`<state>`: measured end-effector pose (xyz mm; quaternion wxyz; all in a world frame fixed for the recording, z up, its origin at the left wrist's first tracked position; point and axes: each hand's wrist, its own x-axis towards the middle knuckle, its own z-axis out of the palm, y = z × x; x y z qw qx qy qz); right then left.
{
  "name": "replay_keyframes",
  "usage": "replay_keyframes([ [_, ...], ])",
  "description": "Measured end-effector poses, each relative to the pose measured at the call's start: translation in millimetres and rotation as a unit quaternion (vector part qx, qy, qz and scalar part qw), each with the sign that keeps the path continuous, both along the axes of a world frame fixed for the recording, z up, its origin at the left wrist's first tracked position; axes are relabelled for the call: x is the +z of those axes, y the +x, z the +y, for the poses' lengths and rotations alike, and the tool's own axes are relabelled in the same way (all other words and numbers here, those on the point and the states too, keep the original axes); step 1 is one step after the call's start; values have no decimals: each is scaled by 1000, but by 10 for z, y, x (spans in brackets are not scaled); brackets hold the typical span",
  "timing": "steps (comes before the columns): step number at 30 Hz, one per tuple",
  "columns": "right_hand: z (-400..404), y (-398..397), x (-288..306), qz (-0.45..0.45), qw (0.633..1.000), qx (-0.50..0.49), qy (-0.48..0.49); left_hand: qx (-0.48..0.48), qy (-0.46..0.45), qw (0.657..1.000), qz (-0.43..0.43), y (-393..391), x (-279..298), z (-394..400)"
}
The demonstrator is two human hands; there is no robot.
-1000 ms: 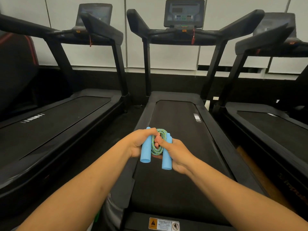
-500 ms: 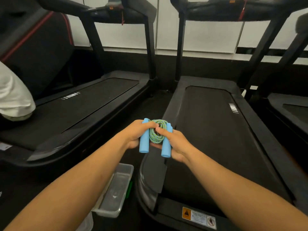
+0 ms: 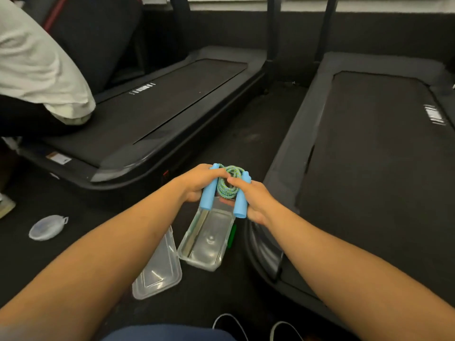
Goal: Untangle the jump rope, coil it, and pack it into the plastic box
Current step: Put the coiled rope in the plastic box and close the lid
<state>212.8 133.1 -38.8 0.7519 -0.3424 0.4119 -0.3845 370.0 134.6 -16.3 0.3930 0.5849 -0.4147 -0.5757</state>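
The jump rope (image 3: 227, 184) is a tight green-and-blue coil squeezed between its two light-blue foam handles. My left hand (image 3: 197, 183) grips the left handle and my right hand (image 3: 253, 200) grips the right one, thumbs pressing on the coil. I hold the bundle just above the far end of the clear plastic box (image 3: 205, 242), which lies open on the dark floor. Its clear lid (image 3: 157, 269) lies beside it to the left, partly under my left forearm.
Two black treadmill decks flank the floor strip, one at left (image 3: 157, 112) and one at right (image 3: 369, 168). Another person in a white shirt (image 3: 37, 65) is at far left. A small round clear case (image 3: 48, 227) lies on the floor left.
The view has tilted down and left, bringing the box and lid into full sight. Both hands have carried the coiled rope down to just over the box.
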Motion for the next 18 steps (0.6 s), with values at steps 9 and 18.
replay_keyframes([
  [9,-276,365,-930,71,995,7,62,20,90,995,-27,350,-917,-268],
  [18,-486,722,-1700,171,979,3,111,29,151,984,-93,591,-1778,-515],
])
